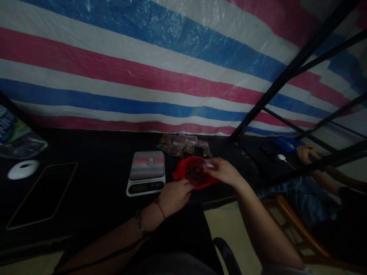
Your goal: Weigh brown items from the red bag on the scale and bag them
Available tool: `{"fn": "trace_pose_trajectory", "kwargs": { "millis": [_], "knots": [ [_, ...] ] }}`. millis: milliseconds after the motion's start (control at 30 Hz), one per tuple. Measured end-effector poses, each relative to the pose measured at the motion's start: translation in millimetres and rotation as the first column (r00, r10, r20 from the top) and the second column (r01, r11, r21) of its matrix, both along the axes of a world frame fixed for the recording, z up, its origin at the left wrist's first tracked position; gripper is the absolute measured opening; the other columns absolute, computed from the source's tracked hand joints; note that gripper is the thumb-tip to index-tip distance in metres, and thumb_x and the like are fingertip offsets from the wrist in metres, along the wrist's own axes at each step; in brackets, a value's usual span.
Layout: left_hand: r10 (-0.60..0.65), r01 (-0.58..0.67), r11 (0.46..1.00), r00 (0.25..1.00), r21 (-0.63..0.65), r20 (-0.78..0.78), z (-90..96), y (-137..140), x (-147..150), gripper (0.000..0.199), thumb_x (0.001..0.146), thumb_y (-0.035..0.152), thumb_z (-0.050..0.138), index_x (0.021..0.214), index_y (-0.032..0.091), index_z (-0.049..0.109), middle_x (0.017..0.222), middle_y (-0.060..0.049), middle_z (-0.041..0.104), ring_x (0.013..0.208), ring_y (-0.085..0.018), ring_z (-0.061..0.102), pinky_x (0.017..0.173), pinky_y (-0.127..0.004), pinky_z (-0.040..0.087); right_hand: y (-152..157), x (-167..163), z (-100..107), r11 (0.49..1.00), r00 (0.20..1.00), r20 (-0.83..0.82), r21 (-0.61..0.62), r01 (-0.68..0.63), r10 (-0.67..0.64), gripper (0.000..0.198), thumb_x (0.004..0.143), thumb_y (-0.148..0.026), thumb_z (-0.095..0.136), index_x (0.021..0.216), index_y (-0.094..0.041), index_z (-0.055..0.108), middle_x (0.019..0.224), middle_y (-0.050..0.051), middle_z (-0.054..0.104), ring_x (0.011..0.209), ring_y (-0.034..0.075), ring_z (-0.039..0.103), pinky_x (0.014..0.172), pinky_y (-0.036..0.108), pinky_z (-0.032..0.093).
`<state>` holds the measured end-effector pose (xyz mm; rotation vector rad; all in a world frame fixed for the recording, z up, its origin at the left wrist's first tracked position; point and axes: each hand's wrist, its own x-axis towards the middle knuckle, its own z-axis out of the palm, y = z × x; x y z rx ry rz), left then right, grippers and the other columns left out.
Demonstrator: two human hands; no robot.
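While the right hand (pixel 225 172) is pinching a small clear bag (pixel 210 164) over the red bowl (pixel 195 173), the left hand (pixel 174 196) is curling closed on the bowl's near rim, steadying it. Dark dried bits are sitting inside the bowl, which is resting on the dark desk (pixel 94 179) just right of a digital scale (pixel 146 172). Filled bags (pixel 183 145) are lying behind. Judging by this, keeping the bag mouth low over the bowl and the rim braced would limit spills. Another person's hand (pixel 305 152) is working at far right.
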<state>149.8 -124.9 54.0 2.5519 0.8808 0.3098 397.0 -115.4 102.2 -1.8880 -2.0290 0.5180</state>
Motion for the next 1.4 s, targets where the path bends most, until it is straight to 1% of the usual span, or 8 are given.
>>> {"fn": "trace_pose_trajectory", "kwargs": {
  "millis": [100, 200, 333, 467, 867, 1167, 1300, 1400],
  "knots": [
    [0.008, -0.006, 1.000, 0.995, -0.024, 0.096, 6.4, 4, -2, 0.029, 0.089, 0.022, 0.049, 0.114, 0.027, 0.064, 0.110, -0.003, 0.066, 0.097, -0.017, 0.064, 0.084, -0.028, 0.050, -10, 15, -22, 0.993, 0.888, -0.446, -0.003, 0.121, -0.110, 0.046, 0.075, -0.050, 0.067, 0.111, -0.021, 0.066, 0.109, 0.008, 0.068, 0.099, 0.024, 0.064, 0.088, 0.035, 0.049],
    [0.043, -0.034, 0.998, 0.984, -0.058, 0.174, 12.7, 7, -6, 0.027, 0.089, 0.023, 0.051, 0.110, 0.026, 0.066, 0.109, -0.002, 0.067, 0.098, -0.017, 0.063, 0.087, -0.029, 0.049, -16, 31, -37, 0.957, 0.528, -0.809, -0.143, 0.252, -0.260, 0.049, 0.079, -0.055, 0.060, 0.115, -0.023, 0.062, 0.105, 0.007, 0.069, 0.086, 0.020, 0.066, 0.067, 0.030, 0.053],
    [0.110, -0.082, 0.990, 0.957, -0.115, 0.269, 22.7, 9, -12, 0.023, 0.086, 0.020, 0.054, 0.104, 0.023, 0.069, 0.104, -0.002, 0.070, 0.096, -0.017, 0.063, 0.087, -0.030, 0.048, -20, 51, -40, 0.957, 0.113, -0.958, -0.247, 0.153, -0.265, 0.049, 0.082, -0.058, 0.052, 0.119, -0.026, 0.057, 0.098, 0.006, 0.069, 0.078, 0.017, 0.066, 0.053, 0.024, 0.050],
    [0.195, -0.119, 0.969, 0.905, -0.216, 0.379, 36.2, 17, -14, 0.022, 0.085, 0.024, 0.054, 0.101, 0.020, 0.069, 0.096, -0.004, 0.070, 0.083, -0.015, 0.063, 0.074, -0.027, 0.049, -20, 46, -28, 0.989, -0.048, -0.989, -0.143, 0.047, -0.141, 0.049, 0.080, -0.058, 0.057, 0.118, -0.027, 0.057, 0.101, 0.005, 0.068, 0.082, 0.018, 0.066, 0.050, 0.022, 0.049],
    [0.376, 0.067, 0.785, 0.739, -0.616, 0.559, 22.7, 28, -16, 0.042, 0.076, 0.035, 0.065, 0.112, 0.015, 0.057, 0.100, -0.008, 0.069, 0.089, -0.019, 0.065, 0.081, -0.034, 0.053, -19, -104, -27, 0.988, 0.191, -0.981, -0.059, -0.141, -0.031, 0.043, 0.079, -0.054, 0.065, 0.111, -0.026, 0.067, 0.122, 0.005, 0.065, 0.116, 0.023, 0.057, 0.106, 0.044, 0.038],
    [0.723, -0.393, 0.670, 0.537, -0.629, 0.435, 24.5, 36, -109, 0.045, 0.068, 0.047, 0.068, 0.100, 0.016, 0.062, 0.081, -0.004, 0.070, 0.071, -0.018, 0.066, 0.066, -0.029, 0.054, 7, -130, -37, 0.994, 0.549, -0.830, 0.108, -0.020, 0.101, 0.030, 0.083, -0.045, 0.060, 0.102, -0.024, 0.071, 0.102, 0.006, 0.070, 0.098, 0.023, 0.063, 0.093, 0.041, 0.046],
    [0.811, -0.605, 0.582, 0.381, -0.543, 0.445, 26.6, 45, -165, 0.046, 0.073, 0.046, 0.062, 0.108, 0.018, 0.057, 0.084, -0.004, 0.070, 0.072, -0.018, 0.067, 0.065, -0.029, 0.055, 47, -115, -13, 0.961, 0.919, -0.389, 0.274, 0.043, 0.070, 0.031, 0.086, -0.034, 0.054, 0.112, -0.021, 0.065, 0.109, 0.009, 0.067, 0.103, 0.022, 0.060, 0.095, 0.037, 0.043],
    [0.880, -0.758, 0.472, 0.373, -0.450, 0.294, 14.5, 51, -200, 0.037, 0.078, 0.034, 0.052, 0.111, 0.017, 0.053, 0.086, -0.005, 0.070, 0.072, -0.020, 0.069, 0.063, -0.030, 0.055, 86, -110, -4, 0.994, 0.998, 0.013, 0.094, 0.058, -0.059, 0.041, 0.088, -0.040, 0.050, 0.119, -0.015, 0.060, 0.114, 0.014, 0.066, 0.107, 0.025, 0.060, 0.093, 0.038, 0.044]
  ]
}}
